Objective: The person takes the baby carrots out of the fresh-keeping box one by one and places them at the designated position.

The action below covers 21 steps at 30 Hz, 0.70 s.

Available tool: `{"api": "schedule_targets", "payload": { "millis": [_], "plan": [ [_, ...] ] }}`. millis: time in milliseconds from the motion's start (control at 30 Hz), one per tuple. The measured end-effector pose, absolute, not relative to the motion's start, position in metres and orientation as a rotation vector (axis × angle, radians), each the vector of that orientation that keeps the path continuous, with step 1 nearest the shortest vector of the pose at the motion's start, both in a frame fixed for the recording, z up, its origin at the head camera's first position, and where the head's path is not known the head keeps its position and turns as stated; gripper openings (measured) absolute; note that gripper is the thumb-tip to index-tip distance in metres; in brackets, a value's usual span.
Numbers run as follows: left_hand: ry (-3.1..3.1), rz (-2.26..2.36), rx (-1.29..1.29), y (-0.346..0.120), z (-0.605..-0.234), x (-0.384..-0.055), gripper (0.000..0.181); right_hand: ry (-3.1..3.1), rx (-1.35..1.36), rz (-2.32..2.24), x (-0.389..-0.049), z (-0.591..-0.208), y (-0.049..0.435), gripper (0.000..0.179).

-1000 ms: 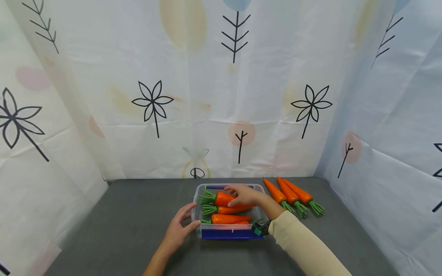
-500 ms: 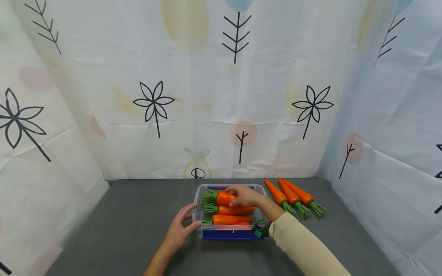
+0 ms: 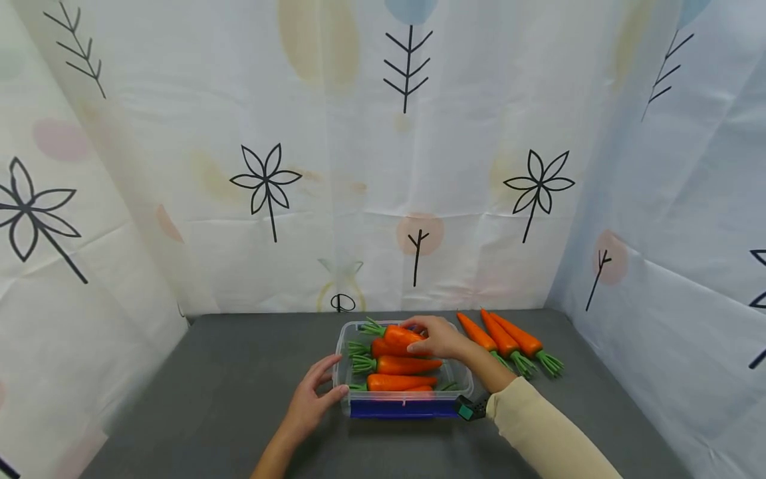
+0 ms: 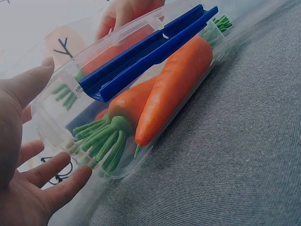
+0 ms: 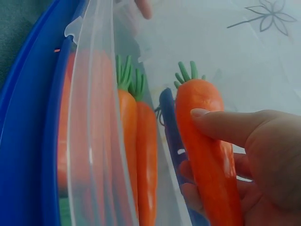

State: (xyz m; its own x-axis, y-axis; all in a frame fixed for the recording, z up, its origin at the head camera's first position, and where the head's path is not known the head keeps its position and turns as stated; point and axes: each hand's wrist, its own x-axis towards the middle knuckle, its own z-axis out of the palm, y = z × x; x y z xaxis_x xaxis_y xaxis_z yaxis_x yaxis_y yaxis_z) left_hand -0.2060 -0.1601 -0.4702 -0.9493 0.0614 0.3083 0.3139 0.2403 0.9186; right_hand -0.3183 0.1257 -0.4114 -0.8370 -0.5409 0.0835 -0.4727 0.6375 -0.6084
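Note:
An orange carrot (image 3: 401, 336) with a green stem is gripped by my right hand (image 3: 439, 338), thumb on one side and fingers on the other in the right wrist view. It is raised above the other carrots in a clear plastic box (image 3: 407, 395) with blue latches. Inside lie several carrots, among them one (image 3: 407, 365) in the middle row and one (image 4: 178, 87) seen through the wall in the left wrist view. My left hand (image 3: 308, 398) is at the box's left end, its fingers spread and resting against or very near the wall.
Several carrots (image 3: 501, 332) lie side by side on the grey table (image 3: 239, 372), right of the box. A white patterned cloth (image 3: 371, 166) hangs behind the table and along both sides. A small dark device (image 3: 471, 408) sits on the right wrist.
My right hand has lifted one carrot up and slightly right from the others, uncovering another carrot beneath it. My left hand has stayed at the box's left end.

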Motion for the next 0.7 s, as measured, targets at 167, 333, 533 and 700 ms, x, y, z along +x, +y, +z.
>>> {"api": "schedule_targets", "payload": {
  "millis": [167, 333, 533, 700],
  "plan": [
    [-2.314, -1.783, -0.362, -0.158, -0.466, -0.203, 0.053, 2.738, -0.831, -1.098, -0.309, -0.406, 0.142, 0.045],
    [-2.289, -1.783, -0.354, -0.160, -0.479, -0.211, 0.053, 2.713, -0.849, -1.212, -0.304, -0.396, 0.160, 0.048],
    [-2.293, -1.768, -0.333, -0.162, -0.494, -0.220, 0.056, 2.780, -0.856, -1.287, -0.302, -0.395, 0.181, 0.047],
    [-2.289, -1.761, -0.368, -0.159, -0.477, -0.210, 0.054, 2.847, -0.746, -1.380, -0.298, -0.398, 0.196, 0.049]
  ]
}}
